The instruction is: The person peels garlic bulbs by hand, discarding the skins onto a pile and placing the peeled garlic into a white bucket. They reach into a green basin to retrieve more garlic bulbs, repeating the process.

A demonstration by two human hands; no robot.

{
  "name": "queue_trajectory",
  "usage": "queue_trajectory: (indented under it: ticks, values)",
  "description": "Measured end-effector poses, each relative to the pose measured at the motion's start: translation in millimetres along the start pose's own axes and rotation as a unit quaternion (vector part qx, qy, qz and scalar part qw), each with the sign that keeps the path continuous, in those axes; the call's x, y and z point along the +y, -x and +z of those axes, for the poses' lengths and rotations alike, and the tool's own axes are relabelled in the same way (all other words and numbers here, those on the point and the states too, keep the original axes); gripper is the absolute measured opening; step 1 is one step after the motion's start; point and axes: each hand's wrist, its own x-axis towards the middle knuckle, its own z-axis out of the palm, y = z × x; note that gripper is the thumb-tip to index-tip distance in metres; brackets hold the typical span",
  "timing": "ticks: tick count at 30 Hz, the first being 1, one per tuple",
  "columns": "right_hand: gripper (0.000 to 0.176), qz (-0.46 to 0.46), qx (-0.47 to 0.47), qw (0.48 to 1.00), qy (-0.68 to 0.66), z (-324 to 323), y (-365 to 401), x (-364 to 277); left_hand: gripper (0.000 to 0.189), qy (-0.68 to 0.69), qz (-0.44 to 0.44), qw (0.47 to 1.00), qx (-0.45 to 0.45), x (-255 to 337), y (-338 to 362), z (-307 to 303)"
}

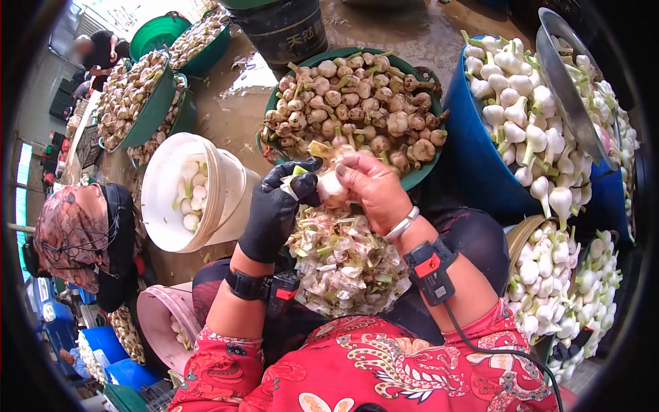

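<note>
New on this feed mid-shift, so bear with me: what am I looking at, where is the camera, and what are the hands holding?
No machine: a person works with two hands, and the one picture comes from a camera on their head, looking down. The gloved left hand and the bare right hand both grip one garlic bulb. Below, peelings pile on the lap. Ahead sits a green basin of unpeeled bulbs, to the right a blue tub of peeled ones, to the left a white bucket holding a few. A second person sits at left.
</note>
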Motion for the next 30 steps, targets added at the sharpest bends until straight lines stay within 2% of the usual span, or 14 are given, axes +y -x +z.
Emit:
queue_trajectory:
  ticks: [1, 2, 3, 5, 6, 7, 8, 10, 11, 12, 14, 18, 21, 30]
  values:
    - [0.024, 0.001, -0.001, 1.0, 0.001, 0, 2, 0, 0.032, -0.094, 0.062, 0.994, -0.004, -4, -2, -7]
    - [0.013, -0.128, -0.002, 0.984, 0.126, 1, 5, -3, 0.032, -0.187, 0.123, 0.975, -0.007, -2, -5, -13]
    - [0.006, -0.255, -0.005, 0.935, 0.246, 4, 7, -7, 0.032, -0.102, 0.075, 0.992, 0.02, 1, -9, -18]
    - [0.005, -0.289, -0.07, 0.924, 0.239, 6, 11, -7, 0.034, 0.005, 0.042, 0.998, 0.04, 8, -9, -22]
    - [0.007, -0.156, -0.18, 0.886, 0.398, -3, 13, -5, 0.034, 0.008, 0.05, 0.998, 0.038, 11, -8, -21]
    - [0.015, -0.014, -0.279, 0.798, 0.534, -8, 15, -4, 0.034, 0.008, 0.051, 0.998, 0.038, 10, -7, -19]
    - [0.026, 0.02, -0.27, 0.73, 0.628, -9, 18, -3, 0.034, 0.041, 0.037, 0.998, 0.044, 9, -7, -15]
    - [0.027, 0.029, -0.116, 0.771, 0.626, -9, 11, -4, 0.034, 0.075, 0.015, 0.996, 0.048, 5, -6, -12]
    - [0.032, 0.002, -0.015, 0.889, 0.458, -6, 13, -9, 0.034, 0.066, 0.012, 0.997, 0.033, 3, -5, -12]
    - [0.049, -0.092, -0.021, 0.92, 0.38, -9, 9, -9, 0.034, 0.055, 0.009, 0.998, 0.017, 3, -5, -12]
    - [0.065, -0.067, -0.065, 0.983, 0.157, -1, 11, -15, 0.034, 0.025, 0.001, 1.0, -0.003, 4, -3, -10]
    - [0.067, -0.026, -0.089, 0.99, 0.108, 1, 7, -10, 0.033, 0.031, -0.016, 0.999, -0.003, 3, -5, 3]
    - [0.063, -0.231, -0.024, 0.918, 0.322, 2, 4, -5, 0.034, 0.031, -0.027, 0.999, 0.008, 1, -8, 2]
    - [0.064, -0.116, -0.047, 0.977, 0.17, 4, 8, -5, 0.039, 0.11, -0.049, 0.993, -0.01, 9, 1, 6]
